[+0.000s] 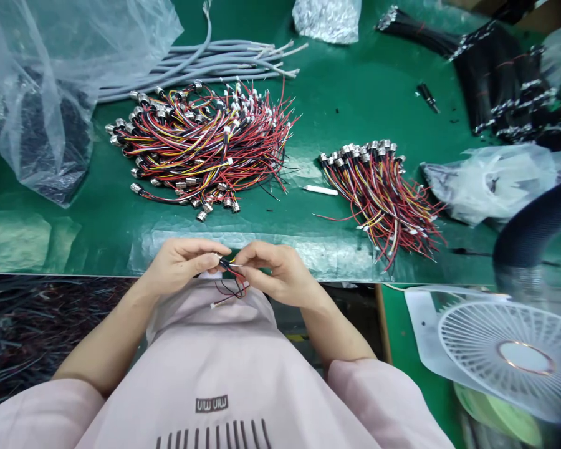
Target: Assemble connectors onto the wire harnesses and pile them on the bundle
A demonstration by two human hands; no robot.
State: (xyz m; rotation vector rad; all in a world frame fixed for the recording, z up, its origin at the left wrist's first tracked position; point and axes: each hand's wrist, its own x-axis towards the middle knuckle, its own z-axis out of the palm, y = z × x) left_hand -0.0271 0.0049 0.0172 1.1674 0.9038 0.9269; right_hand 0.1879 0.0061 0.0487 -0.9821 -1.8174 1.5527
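Note:
Close to the table's front edge, my left hand (180, 265) pinches the metal connector end of a small wire harness (226, 264). On the other side of it, my right hand (273, 268) has its thumb and fingertips closed on the harness's thin wires, beside the connector. Red and black wires and a small white plug (214, 305) hang below the fingers. Beyond my hands lies a large pile of similar harnesses (206, 143), and to its right a smaller bundle (383, 193). A white pen-like stick (321, 190) rests between them.
Grey cables (191, 65) and a plastic bag (42, 93) occupy the back left of the green table (308, 112). Black cables (486, 75), a white plastic bag (500, 178) and a dark flexible hose (537, 218) are at the right. A white fan (518, 355) stands at the lower right.

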